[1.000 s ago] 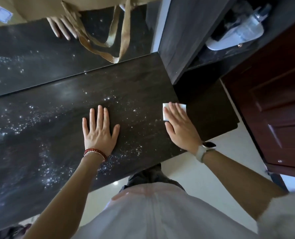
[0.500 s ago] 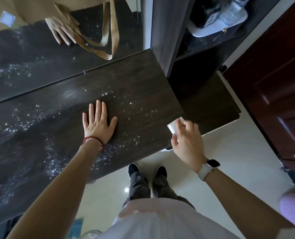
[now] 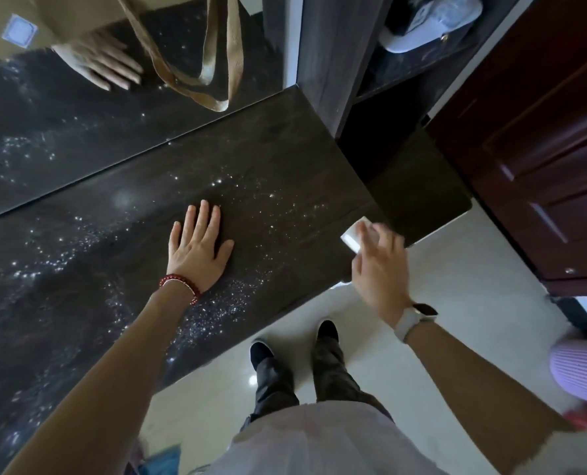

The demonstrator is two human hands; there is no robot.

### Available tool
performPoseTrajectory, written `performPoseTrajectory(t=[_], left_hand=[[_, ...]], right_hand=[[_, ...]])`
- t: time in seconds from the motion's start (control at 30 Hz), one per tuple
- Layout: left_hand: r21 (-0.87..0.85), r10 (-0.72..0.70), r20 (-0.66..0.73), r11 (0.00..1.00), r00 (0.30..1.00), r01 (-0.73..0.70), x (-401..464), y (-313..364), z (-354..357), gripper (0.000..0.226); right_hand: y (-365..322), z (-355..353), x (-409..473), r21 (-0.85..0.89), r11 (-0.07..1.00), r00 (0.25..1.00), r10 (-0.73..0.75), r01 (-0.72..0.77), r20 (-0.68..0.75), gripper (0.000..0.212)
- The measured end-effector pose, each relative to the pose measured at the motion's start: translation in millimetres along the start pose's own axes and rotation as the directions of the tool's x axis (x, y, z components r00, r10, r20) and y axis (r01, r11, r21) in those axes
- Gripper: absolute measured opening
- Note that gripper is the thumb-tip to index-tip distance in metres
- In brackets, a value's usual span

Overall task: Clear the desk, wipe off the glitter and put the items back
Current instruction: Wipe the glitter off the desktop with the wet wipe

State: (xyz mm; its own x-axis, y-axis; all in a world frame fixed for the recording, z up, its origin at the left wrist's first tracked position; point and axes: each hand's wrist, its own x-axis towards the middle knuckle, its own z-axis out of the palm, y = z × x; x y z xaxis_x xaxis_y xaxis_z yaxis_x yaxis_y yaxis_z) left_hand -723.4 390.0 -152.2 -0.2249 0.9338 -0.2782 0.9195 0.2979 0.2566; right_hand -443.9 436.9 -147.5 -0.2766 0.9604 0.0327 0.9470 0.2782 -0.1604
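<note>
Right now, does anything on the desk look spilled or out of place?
Yes. Glitter is scattered across the dark desk, thickest near the front edge beside the left hand, which lies flat on it. The right hand holds a white wipe at the desk's right front edge, past the sparkles.

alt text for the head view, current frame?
The right hand holds a white wipe at the dark desk's near right corner, while the left hand presses flat on the top. Glitter still speckles it.
</note>
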Motion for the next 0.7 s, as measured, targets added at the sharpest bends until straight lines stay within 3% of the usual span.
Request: performPoseTrajectory(t=[0.07,0.27,0.5,0.57,0.63,0.7], left_hand=[[0.005,-0.002,-0.014,1.000,1.000,0.002,0.6,-0.6,1.5,0.061],[0.010,-0.012,-0.022,1.000,1.000,0.012,0.9,0.5,-0.1,0.061],[0.012,-0.025,-0.014,1.000,1.000,0.025,-0.7,0.8,1.2,0.061],[0.021,-0.027,-0.007,0.999,1.000,0.027,-0.2,1.7,0.8,0.060],[0.025,-0.033,-0.013,0.999,0.999,0.034,-0.6,1.4,1.4,0.060],[0.026,-0.031,-0.018,0.999,0.999,0.031,-1.9,1.3,1.3,0.060]], right_hand=[[12.0,0.5,6.5,0.010,0.997,0.997,0.077,-0.077,-0.004,0.055],[4.8,14.9,-34.9,0.086,0.994,0.996,0.069,-0.074,0.061,0.053],[-14.9,17.4,51.3,0.155,0.963,0.972,0.203,-0.219,0.117,0.050],[-25.2,22.4,35.9,0.140,0.983,0.993,0.108,-0.114,0.054,0.051],[-46.7,24.3,-4.9,0.225,0.961,0.984,-0.173,0.161,0.035,0.053],[-67.2,19.5,-48.6,0.294,0.835,0.847,-0.516,0.464,0.128,0.051]])
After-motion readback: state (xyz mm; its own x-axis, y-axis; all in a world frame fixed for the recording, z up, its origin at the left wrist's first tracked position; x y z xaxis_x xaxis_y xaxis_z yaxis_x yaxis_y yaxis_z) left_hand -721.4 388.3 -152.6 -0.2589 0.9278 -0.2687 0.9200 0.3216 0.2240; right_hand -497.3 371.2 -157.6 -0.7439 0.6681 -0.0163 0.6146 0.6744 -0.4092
